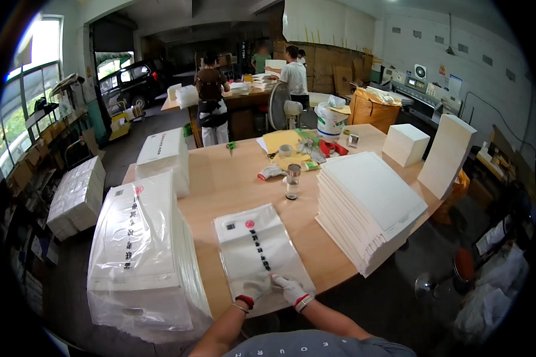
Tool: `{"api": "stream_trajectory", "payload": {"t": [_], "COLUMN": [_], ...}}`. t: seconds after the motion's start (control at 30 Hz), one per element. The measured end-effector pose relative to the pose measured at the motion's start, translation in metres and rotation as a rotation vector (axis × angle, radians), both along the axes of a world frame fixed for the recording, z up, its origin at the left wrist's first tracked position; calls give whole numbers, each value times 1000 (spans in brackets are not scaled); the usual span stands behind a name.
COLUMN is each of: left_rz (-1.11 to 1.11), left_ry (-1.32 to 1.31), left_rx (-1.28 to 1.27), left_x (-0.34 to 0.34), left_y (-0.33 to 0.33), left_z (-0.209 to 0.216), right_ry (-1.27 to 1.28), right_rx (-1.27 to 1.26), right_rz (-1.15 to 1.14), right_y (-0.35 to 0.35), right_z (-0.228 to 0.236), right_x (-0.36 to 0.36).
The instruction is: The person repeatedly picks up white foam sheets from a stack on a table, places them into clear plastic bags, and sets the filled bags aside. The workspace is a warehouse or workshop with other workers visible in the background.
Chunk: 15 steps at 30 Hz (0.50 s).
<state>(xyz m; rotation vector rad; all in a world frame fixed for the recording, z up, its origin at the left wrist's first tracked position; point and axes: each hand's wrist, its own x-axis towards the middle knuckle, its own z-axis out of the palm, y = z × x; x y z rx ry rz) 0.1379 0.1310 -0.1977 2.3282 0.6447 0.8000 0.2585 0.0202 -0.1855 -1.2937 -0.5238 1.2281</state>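
A clear plastic bag (256, 247) with a white sheet inside and dark print down its middle lies flat on the wooden table (232, 184) right in front of me. My left hand (257, 290), in a white glove with a red cuff, grips the bag's near edge. My right hand (289, 287), gloved the same way, pinches that edge beside it. A tall stack of filled clear bags (140, 256) stands to my left. A fanned stack of white sheets (369, 205) lies to my right.
A small glass jar (292, 181) stands past the bag. Further back lie gloves, tape rolls and a yellow sheet (283, 143). White blocks (405, 144) and a tall white stack (448, 156) sit at the right. Other people (211, 98) work at a far table near a fan (278, 106).
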Motion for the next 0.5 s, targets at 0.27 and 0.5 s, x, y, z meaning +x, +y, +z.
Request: {"api": "stream_trajectory", "payload": {"t": [0.27,0.5], "left_rz": [210,-44], "left_ry": [-453,-233], "left_rx": [-1166,-783], "left_x": [6,23], "left_y": [48,18], "left_z": [72,182], "right_ry": [-1434,-1851], "right_rx": [611,81], "right_rz": [-276,494], "right_y": [-4,49], "right_z": [88,-12], "right_x": [0,-5]}}
